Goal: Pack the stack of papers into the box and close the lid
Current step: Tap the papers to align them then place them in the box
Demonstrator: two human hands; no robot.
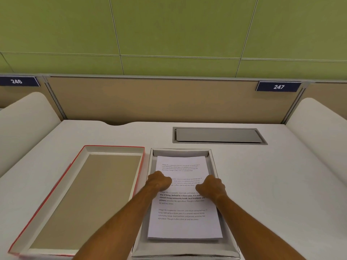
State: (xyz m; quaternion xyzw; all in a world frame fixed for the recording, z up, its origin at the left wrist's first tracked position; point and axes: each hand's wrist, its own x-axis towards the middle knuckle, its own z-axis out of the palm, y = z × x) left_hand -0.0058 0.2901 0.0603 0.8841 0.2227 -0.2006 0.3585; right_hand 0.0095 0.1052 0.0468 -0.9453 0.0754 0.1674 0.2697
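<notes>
A white stack of printed papers [185, 220] lies inside the open grey box [214, 162] at the centre of the desk. My left hand [159, 182] grips the stack's left edge about halfway up, fingers curled under. At the stack's right edge my right hand [211, 187] holds on the same way. The box's lid [84, 199], red outside and tan inside, lies upside down on the desk just left of the box.
A grey cable hatch [218, 135] is set into the desk [272, 184] behind the box. A tan partition [150, 100] with number plates closes the back. White rounded side panels [24, 117] stand at both sides of the desk.
</notes>
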